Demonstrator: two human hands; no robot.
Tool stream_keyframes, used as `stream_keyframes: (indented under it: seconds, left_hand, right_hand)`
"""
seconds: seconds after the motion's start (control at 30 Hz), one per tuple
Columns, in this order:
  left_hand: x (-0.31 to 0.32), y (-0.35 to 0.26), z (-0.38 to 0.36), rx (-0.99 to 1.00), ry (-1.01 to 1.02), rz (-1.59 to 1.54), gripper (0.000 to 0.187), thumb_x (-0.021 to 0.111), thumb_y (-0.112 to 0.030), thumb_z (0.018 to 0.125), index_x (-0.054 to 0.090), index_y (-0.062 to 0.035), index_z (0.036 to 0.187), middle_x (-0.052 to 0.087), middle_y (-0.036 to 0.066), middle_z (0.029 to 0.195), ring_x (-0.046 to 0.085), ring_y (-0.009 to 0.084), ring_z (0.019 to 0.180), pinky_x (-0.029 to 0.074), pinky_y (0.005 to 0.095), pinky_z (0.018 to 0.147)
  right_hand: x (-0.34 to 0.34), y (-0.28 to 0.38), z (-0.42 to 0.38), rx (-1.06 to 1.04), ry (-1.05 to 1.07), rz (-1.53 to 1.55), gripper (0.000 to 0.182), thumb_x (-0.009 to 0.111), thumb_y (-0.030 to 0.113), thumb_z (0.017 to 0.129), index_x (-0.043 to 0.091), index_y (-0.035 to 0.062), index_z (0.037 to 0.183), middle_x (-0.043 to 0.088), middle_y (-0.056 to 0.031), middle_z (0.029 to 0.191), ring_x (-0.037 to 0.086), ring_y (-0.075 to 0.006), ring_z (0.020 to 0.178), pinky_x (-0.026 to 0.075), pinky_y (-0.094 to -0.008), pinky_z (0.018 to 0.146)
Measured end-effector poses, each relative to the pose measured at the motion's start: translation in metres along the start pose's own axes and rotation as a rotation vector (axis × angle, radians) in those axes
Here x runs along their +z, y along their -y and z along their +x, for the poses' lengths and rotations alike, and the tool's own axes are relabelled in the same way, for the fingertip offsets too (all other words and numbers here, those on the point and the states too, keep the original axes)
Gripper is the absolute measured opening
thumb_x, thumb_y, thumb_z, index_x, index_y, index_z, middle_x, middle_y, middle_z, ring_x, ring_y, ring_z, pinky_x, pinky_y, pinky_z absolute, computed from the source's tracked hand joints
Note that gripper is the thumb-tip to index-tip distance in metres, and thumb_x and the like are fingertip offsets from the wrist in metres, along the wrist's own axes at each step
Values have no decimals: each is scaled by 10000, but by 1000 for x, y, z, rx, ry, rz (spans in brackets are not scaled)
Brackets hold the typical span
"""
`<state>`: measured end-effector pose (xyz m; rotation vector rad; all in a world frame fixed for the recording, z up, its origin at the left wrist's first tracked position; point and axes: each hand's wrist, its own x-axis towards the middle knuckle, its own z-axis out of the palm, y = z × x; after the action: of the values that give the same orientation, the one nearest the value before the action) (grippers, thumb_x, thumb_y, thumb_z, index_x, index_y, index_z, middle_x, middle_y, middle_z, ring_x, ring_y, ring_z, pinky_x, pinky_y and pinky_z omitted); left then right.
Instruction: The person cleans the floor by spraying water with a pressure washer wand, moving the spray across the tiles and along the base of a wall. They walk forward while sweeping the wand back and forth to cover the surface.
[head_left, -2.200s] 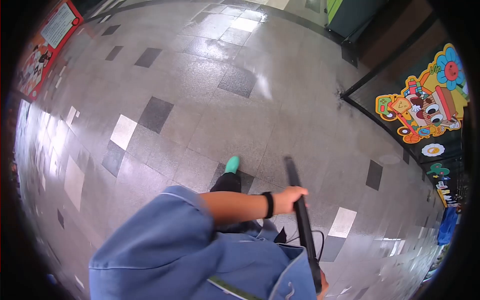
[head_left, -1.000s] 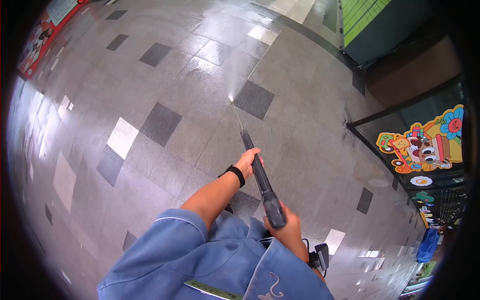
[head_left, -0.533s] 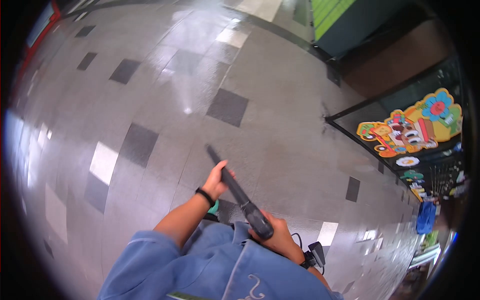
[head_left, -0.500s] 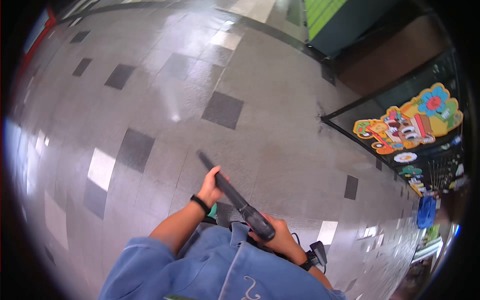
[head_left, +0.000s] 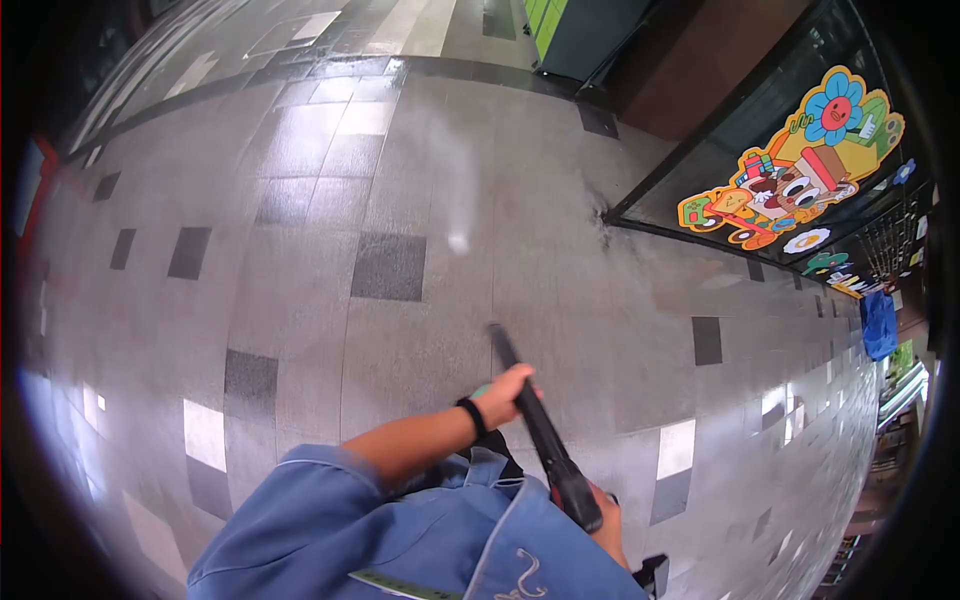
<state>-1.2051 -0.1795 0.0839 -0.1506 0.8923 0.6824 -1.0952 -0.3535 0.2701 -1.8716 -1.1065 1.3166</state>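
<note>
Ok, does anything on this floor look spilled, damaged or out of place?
Nothing broken or askew. The tiled floor is wet and glossy, with a dark damp stain at the glass wall's corner. Left hand and right hand hold the black spray lance.

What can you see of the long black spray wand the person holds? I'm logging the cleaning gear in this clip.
The long black spray wand is a slim, dark tube that widens into a thicker grey-black grip at its near end. It slants from lower right up toward the tiled floor. The left hand wraps around its middle; the right hand holds the thick grip, mostly hidden behind it. Its far tip is blurred. A pale misty streak ending in a bright spot shows on the floor beyond it.
</note>
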Motion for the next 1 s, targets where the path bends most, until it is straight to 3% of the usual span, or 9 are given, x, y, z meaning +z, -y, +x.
stream_keyframes:
  seconds: [0.03, 0.2, 0.33, 0.47, 0.6, 0.73, 0.77, 0.9, 1.0]
  left_hand:
    - [27, 2, 30, -58, 90, 20, 247, 579, -224, 733, 423, -65, 838, 483, 99, 685, 524, 212, 569, 481, 373, 536]
    - [127, -24, 97, -156, 230, 92, 275, 593, -252, 739, 425, -71, 858, 487, 99, 682, 526, 207, 575, 483, 353, 533]
    - [124, -78, 95, 48, 30, 14, 241, 558, -219, 756, 420, -61, 875, 488, 102, 675, 539, 225, 594, 491, 370, 569]
    - [101, -115, 72, 22, -385, -129, 285, 504, -217, 762, 356, -43, 932, 434, 105, 763, 520, 239, 677, 492, 407, 618]
    - [90, -130, 82, -48, -389, -155, 221, 474, -193, 761, 355, -36, 861, 413, 95, 738, 496, 240, 692, 463, 418, 650]
    - [129, -141, 116, -68, -500, -36, 195, 469, -184, 752, 411, -26, 850, 428, 112, 743, 514, 254, 696, 469, 426, 624]
    - [149, -131, 138, -59, -396, 102, 213, 481, -199, 755, 427, -23, 862, 435, 113, 739, 520, 260, 683, 472, 427, 611]
    - [210, -103, 225, -244, 123, 339, 280, 570, -268, 761, 438, -64, 899, 504, 94, 700, 551, 211, 588, 497, 372, 542]
    - [254, -109, 238, -242, 229, 278, 277, 573, -299, 761, 442, -77, 864, 504, 93, 662, 539, 195, 551, 483, 338, 509]
  right_hand:
    - [-4, -4, 15, 141, -166, 261, 405, 752, 157, 608, 572, 10, 939, 598, -22, 728, 545, -89, 676, 433, -234, 593]
    - [-48, 13, 90, 27, -279, 22, 402, 754, 151, 596, 577, 7, 927, 597, -20, 726, 543, -86, 674, 430, -230, 593]
    - [-87, 61, 144, -30, -68, 9, 399, 755, 147, 587, 582, 4, 917, 596, -18, 724, 541, -83, 671, 428, -227, 594]
    - [-134, 88, 225, -165, 253, -63, 436, 765, 198, 584, 578, 0, 924, 607, -50, 754, 543, -93, 690, 438, -229, 639]
    - [-148, 89, 278, 66, 456, 42, 367, 763, 158, 573, 599, 4, 863, 576, -8, 715, 500, -63, 628, 413, -206, 569]
    - [-144, 91, 275, 182, 249, 23, 385, 771, 178, 557, 601, -3, 851, 578, -20, 666, 517, -67, 614, 420, -209, 570]
    - [-129, 69, 243, 62, -28, 20, 398, 770, 177, 557, 598, -10, 864, 595, -42, 687, 539, -76, 623, 438, -219, 592]
    - [-99, 72, 241, 184, -387, 39, 317, 686, 112, 625, 571, -5, 896, 603, -63, 725, 523, -75, 658, 425, -240, 614]
    - [-80, 90, 252, 178, -504, -56, 320, 683, 116, 630, 568, -4, 904, 602, -64, 722, 523, -75, 659, 425, -240, 616]
